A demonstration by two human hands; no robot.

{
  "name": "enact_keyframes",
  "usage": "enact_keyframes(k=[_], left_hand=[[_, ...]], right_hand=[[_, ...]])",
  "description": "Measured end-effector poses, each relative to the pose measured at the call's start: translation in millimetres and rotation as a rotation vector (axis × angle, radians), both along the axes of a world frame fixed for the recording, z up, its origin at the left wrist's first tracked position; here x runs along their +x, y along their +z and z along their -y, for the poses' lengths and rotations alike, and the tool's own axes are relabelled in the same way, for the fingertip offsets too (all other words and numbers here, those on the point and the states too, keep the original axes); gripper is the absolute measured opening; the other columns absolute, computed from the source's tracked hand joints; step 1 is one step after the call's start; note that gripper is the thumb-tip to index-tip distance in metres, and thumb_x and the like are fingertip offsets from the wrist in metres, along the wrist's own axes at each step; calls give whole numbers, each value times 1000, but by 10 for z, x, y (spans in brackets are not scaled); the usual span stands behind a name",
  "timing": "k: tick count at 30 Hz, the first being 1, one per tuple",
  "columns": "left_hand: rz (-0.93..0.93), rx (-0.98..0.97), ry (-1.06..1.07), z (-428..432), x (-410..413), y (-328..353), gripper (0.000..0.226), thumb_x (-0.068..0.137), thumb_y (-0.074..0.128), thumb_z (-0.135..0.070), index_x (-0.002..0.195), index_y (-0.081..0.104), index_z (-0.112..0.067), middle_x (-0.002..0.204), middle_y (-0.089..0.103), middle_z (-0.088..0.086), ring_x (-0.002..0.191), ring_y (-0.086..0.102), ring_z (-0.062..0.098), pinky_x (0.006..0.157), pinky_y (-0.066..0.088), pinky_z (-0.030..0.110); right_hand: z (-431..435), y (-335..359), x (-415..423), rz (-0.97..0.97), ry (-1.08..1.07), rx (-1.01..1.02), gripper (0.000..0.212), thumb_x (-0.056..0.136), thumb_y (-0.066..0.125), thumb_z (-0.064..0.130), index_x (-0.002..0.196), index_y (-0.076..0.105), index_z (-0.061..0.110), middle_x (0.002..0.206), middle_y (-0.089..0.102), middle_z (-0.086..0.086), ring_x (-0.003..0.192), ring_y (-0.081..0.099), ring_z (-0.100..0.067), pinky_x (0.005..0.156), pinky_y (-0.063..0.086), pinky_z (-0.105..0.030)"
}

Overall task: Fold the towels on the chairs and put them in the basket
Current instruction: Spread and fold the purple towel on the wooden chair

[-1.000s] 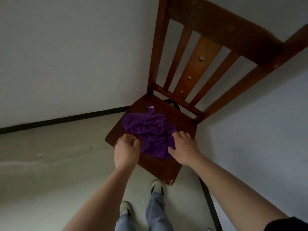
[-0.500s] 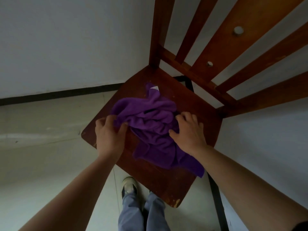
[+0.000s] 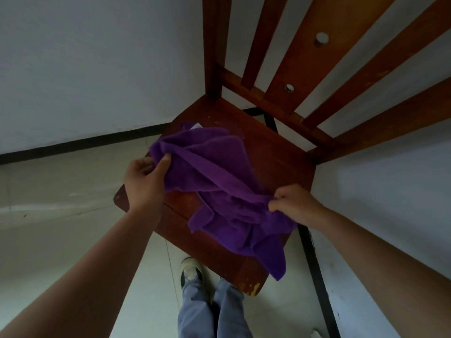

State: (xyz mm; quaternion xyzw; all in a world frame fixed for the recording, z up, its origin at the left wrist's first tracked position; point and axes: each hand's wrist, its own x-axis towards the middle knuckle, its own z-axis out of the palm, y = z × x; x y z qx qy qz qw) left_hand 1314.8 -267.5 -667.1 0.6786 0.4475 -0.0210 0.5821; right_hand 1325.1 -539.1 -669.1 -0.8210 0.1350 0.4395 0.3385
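On the seat [image 3: 275, 154] of the wooden chair lies the purple towel [image 3: 219, 174], and it looks different from half a second ago. Then it was a tight bunch in the middle of the seat with both hands close together on it. Now the hands are further apart and the cloth is drawn out between them in a long diagonal band. The left hand [image 3: 144, 179] pinches the upper left end of the towel between thumb and curled fingers and holds it a little above the seat. The right hand [image 3: 292, 203] grips a fold at the lower right with bent fingers. Below the band the rest of the towel is crumpled on the wood, and one corner hangs over the front edge of the seat. A small white label [image 3: 196, 126] shows at the far end of the cloth. The chair back [image 3: 305, 57], with its brown slats, rises at the upper right. The chair stands on a pale floor [image 3: 61, 191] in a corner of white walls [image 3: 97, 57] with a black skirting strip [image 3: 85, 142]. Under the seat edge I see grey-blue trousers [image 3: 212, 311] and one shoe [image 3: 191, 269].
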Motion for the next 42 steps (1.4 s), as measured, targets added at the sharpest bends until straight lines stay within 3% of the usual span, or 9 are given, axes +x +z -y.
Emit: enact_keyframes(k=[5, 8, 11, 15, 22, 28, 34, 39, 42], left_hand=[[-201, -93, 15, -165, -228, -208, 56, 78, 74, -34, 124, 54, -8, 117, 62, 11, 101, 65, 28, 84, 57, 41], [-265, -131, 15, -243, -338, -278, 60, 80, 71, -45, 123, 57, -5, 112, 65, 14, 98, 66, 28, 78, 57, 36], [-237, -300, 134, -235, -388, -282, 19, 92, 53, -26, 98, 61, -10, 98, 66, 10, 93, 65, 22, 83, 53, 32], [-290, -398, 173, -187, -400, -313, 23, 82, 39, 7, 73, 52, -9, 72, 53, 8, 65, 53, 15, 59, 51, 22], [-223, -314, 129, -140, -442, -237, 6, 89, 62, -8, 94, 64, -4, 92, 65, 5, 91, 64, 22, 88, 52, 33], [11, -20, -23, -126, -294, 425, 17, 98, 50, -30, 83, 56, -25, 91, 67, 12, 83, 64, 27, 80, 52, 40], [59, 264, -259, -128, -133, 1299, 14, 96, 48, -39, 94, 56, -28, 70, 63, 11, 64, 60, 31, 56, 49, 36], [19, 387, -346, -249, -92, 2016, 31, 96, 46, -41, 105, 63, -17, 100, 66, 8, 93, 62, 30, 83, 52, 39], [-78, 325, -426, -320, -30, 2350, 26, 97, 47, -35, 103, 62, -15, 98, 64, 13, 87, 60, 31, 77, 53, 39]], right_hand=[[-101, 38, -18, -248, 54, 130, 34, 82, 70, 36, 92, 72, 3, 87, 74, -3, 80, 68, -17, 75, 50, -30], [-191, -25, 21, -29, -40, 25, 30, 91, 60, 36, 88, 70, 8, 83, 74, -8, 69, 70, -19, 64, 55, -30], [-313, -189, 73, 313, 0, -176, 18, 92, 59, 26, 102, 61, 11, 98, 67, -3, 89, 66, -21, 74, 53, -33], [-523, -313, 150, 219, -113, -194, 48, 90, 62, 31, 130, 47, 10, 123, 55, -7, 109, 57, -25, 84, 48, -33], [-580, -163, 99, 298, -435, -56, 17, 88, 63, 22, 103, 66, 14, 102, 65, -1, 84, 58, -12, 65, 44, -20], [-383, 615, 208, 266, -720, 140, 22, 82, 57, 13, 61, 52, 14, 71, 53, -3, 71, 50, -17, 67, 40, -31], [-240, 1474, 151, 165, -644, 95, 33, 78, 70, 20, 108, 67, 6, 102, 67, -6, 96, 63, -22, 80, 51, -32], [-101, 2192, -121, 292, -811, 73, 12, 83, 63, 12, 94, 67, 9, 92, 64, -6, 81, 58, -15, 67, 47, -26], [-4, 2494, -227, 300, -928, 82, 9, 86, 61, 10, 94, 65, 7, 92, 61, -6, 81, 56, -16, 67, 48, -27]])
